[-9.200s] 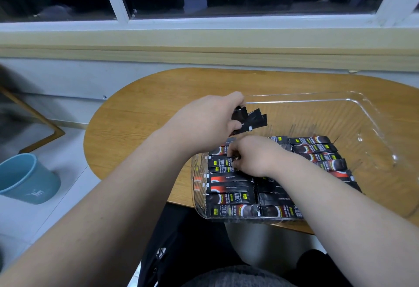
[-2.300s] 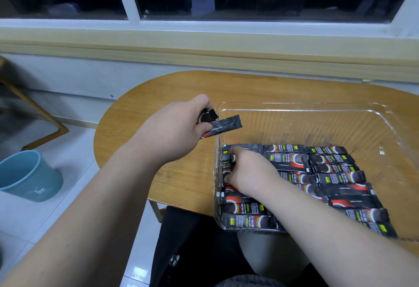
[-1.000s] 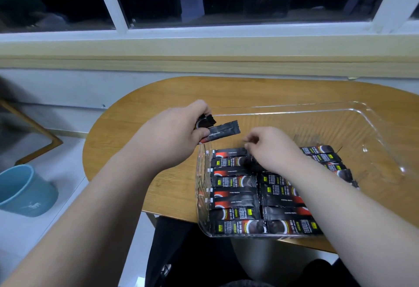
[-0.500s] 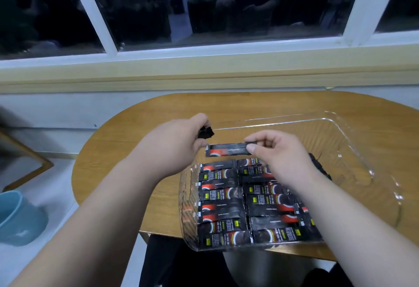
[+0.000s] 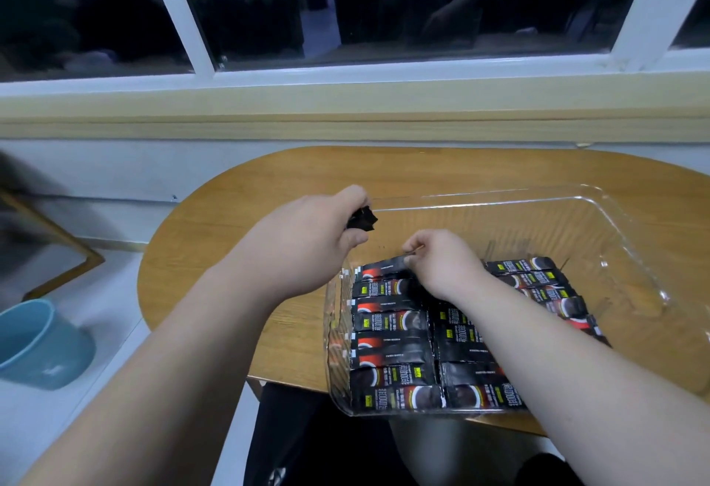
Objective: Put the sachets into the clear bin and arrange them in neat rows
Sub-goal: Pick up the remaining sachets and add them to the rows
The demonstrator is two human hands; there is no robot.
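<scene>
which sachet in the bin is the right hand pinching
The farthest sachet of the left column. The right hand pinches its right end; the column's other sachets lie flat nearer the person, and the left hand grips spare sachets.

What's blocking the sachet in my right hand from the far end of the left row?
Nothing visible. The right hand pinches the sachet at the left row's far end, with bare floor of the clear bin beyond. The left hand holds spare sachets aside, near the bin's left rim.

My left hand (image 5: 307,239) raised, fingers curled round a dark sachet bundle (image 5: 362,220), my right hand (image 5: 442,261) lower, just beside it, fingertips pinching one sachet (image 5: 384,267), both forearms bare, reaching forward
</scene>
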